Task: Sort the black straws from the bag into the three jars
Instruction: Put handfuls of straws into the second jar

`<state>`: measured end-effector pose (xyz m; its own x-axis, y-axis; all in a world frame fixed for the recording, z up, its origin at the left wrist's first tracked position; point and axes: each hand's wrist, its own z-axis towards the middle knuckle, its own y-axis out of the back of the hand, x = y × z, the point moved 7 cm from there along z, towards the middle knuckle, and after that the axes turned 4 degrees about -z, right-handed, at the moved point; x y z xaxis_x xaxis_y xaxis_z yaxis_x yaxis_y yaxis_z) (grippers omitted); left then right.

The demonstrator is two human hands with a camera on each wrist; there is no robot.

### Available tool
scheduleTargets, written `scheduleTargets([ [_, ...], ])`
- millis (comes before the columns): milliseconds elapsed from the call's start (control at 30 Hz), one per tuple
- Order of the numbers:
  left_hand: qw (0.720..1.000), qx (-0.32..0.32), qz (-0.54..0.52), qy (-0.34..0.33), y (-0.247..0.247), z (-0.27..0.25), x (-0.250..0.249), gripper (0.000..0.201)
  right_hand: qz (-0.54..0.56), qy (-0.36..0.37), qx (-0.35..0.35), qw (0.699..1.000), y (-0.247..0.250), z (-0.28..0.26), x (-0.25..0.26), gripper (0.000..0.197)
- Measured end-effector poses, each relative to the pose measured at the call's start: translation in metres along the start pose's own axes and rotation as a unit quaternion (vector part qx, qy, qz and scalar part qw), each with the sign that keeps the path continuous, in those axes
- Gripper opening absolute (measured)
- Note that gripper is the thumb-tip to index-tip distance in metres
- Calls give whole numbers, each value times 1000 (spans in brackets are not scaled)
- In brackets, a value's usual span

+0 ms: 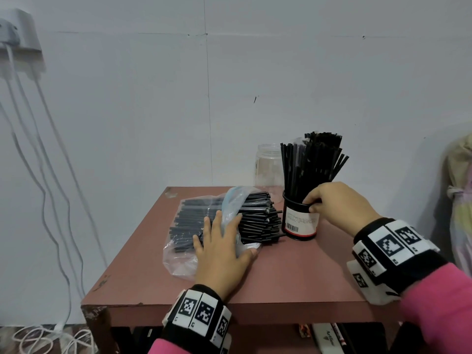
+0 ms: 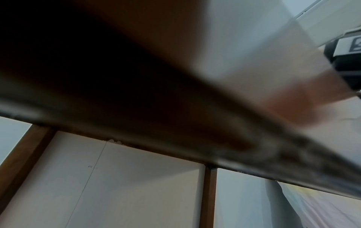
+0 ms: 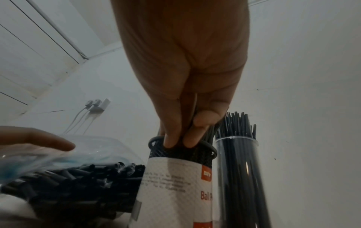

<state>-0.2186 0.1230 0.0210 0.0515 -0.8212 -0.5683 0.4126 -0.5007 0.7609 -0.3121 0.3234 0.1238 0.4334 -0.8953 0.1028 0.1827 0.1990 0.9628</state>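
On mesh jar [image 3: 176, 182] label — "Ball", barcode.

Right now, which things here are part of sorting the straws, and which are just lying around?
Part of the job:
- plastic bag of black straws, left hand resting on it
- black mesh holder, right hand at its rim
- clear jar of straws
- empty clear jar

Lying about:
- white cables
- markers under the table

The clear, crinkled plastic bag [image 1: 184, 254] looks thin and glossy over matt black plastic straws [image 1: 258, 221]. The black mesh metal holder [image 1: 299, 221] wears a smooth white paper label. The reddish-brown wooden table [image 1: 293, 277] is matt, chipped at its edges. The transparent plastic jar [image 1: 268, 164] shines.
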Motion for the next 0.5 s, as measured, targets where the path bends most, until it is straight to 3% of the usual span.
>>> scheduleTargets([
  [133, 998, -44, -35, 4, 9, -1, -2, 80, 66, 23, -65, 995, 14, -17, 17, 31],
  [300, 994, -71, -69, -37, 18, -8, -12, 63, 235, 1, -77, 969, -10, -43, 44, 17],
  [400, 996, -32, -73, -41, 28, -20, -19, 46, 361, -60, -63, 928, -52, -54, 46, 30],
  [500, 998, 4, -41, -43, 50, -26, -22, 38, 409, -121, -32, 904, -97, -59, 42, 51],
])
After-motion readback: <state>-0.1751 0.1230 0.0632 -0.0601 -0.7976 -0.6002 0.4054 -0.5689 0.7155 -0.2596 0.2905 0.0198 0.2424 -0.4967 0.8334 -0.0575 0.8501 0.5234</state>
